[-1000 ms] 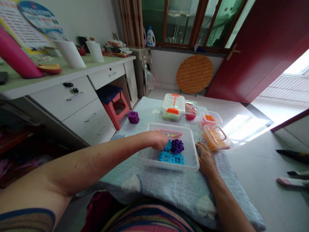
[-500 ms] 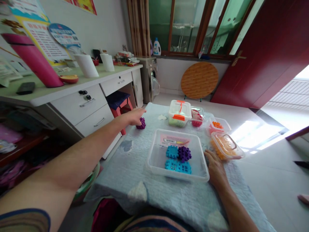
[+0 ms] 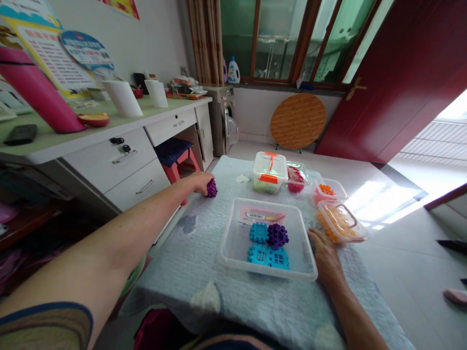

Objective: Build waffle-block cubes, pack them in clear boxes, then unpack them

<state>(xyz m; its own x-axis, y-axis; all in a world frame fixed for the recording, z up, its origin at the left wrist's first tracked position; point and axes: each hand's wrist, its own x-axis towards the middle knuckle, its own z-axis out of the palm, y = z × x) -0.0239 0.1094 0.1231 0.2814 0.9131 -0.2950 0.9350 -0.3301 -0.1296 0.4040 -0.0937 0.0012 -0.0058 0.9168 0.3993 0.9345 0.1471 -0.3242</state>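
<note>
At the left edge of the cloth-covered table, my left hand (image 3: 200, 183) is closed around the left side of a cluster of purple building blocks (image 3: 212, 188). The fingers on its far side are partly hidden. My right hand (image 3: 325, 249) lies on the cloth with fingers stretched out, against the right side of a clear plastic box (image 3: 229, 265). Inside this open box are light blue building blocks (image 3: 259, 233) and a dark purple block (image 3: 278, 236). A pink label shows on the box's far part.
A lidded box with orange clips (image 3: 270, 167), a container of red pieces (image 3: 295, 179), an open box with orange pieces (image 3: 326, 189) and a lidded orange-filled container (image 3: 341, 221) stand along the table's far right. A white desk (image 3: 131, 175) and red stool (image 3: 178, 165) are at left.
My left hand has come down from above the purple cluster to its left side and closed on it. The view has shifted slightly. My right hand stays by the box.
</note>
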